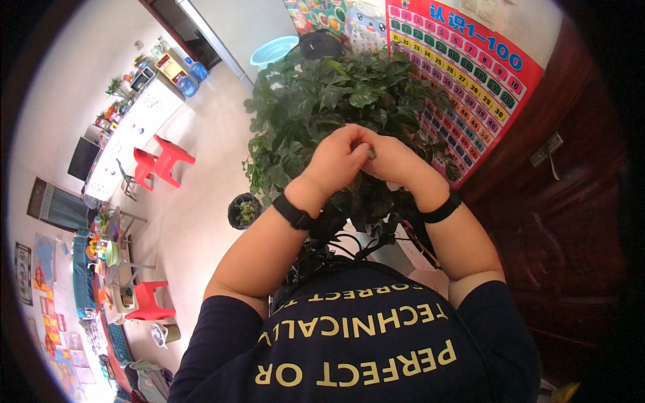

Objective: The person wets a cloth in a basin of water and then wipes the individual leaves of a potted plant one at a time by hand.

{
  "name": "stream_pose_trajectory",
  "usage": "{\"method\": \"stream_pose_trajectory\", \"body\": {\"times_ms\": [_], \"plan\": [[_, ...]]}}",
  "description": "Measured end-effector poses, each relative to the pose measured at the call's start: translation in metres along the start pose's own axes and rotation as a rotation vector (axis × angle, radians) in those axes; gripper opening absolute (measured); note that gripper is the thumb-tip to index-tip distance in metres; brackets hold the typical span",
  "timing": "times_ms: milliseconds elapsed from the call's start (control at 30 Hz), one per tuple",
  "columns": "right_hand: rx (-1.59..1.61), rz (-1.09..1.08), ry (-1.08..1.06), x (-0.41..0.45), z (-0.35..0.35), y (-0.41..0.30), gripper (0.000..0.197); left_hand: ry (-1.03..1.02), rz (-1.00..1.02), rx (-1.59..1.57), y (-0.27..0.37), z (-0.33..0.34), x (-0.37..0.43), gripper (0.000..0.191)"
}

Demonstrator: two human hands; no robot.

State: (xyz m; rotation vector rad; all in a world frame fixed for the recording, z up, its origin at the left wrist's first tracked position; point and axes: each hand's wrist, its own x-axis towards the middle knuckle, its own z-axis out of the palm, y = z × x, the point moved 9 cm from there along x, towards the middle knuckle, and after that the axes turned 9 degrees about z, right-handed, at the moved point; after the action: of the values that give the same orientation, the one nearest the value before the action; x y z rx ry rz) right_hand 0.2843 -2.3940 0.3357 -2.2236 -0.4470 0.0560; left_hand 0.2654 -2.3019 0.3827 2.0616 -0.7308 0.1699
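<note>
A large, bushy, green-leaved houseplant (327, 95) fills the middle of the view, with dark stems low down near my shirt. Above its front leaves, my left hand (335, 156) and my right hand (390, 156) meet, the fingers curled in against each other. A small greyish thing (372, 153) shows between them, too little of it to name. Which hand grips it, I cannot tell. Something pale lies just under my right hand, mostly hidden. Both wrists wear black bands.
A brown wooden door (564, 226) with a handle stands at the right, beside a number chart (453, 65). Behind the plant are a light blue basin (274, 50) and a black bag (321, 45). A small black-lined pot (245, 211) and red plastic stools (171, 160) stand at the left.
</note>
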Motion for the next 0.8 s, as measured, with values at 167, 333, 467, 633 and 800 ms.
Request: {"method": "stream_pose_trajectory", "body": {"times_ms": [167,333,467,633,800], "plan": [[0.024,0.143,-0.023,-0.017,-0.018,0.004,0.044,0.045,-0.044,0.249,-0.018,-0.022,-0.006,0.018],[0.113,0.25,-0.089,-0.019,-0.008,0.025,0.034,0.08,-0.035,0.381,-0.023,-0.032,-0.007,0.018],[0.067,0.15,-0.041,-0.018,-0.006,0.023,0.032,-0.039,-0.083,0.492,-0.037,-0.023,-0.009,0.021],[0.106,0.133,0.013,-0.019,-0.012,0.017,0.035,-0.108,-0.084,0.566,-0.042,-0.011,-0.005,0.025],[0.104,0.136,0.061,-0.017,-0.019,0.012,0.039,-0.3,-0.356,0.36,-0.069,0.0,-0.006,0.032]]}}
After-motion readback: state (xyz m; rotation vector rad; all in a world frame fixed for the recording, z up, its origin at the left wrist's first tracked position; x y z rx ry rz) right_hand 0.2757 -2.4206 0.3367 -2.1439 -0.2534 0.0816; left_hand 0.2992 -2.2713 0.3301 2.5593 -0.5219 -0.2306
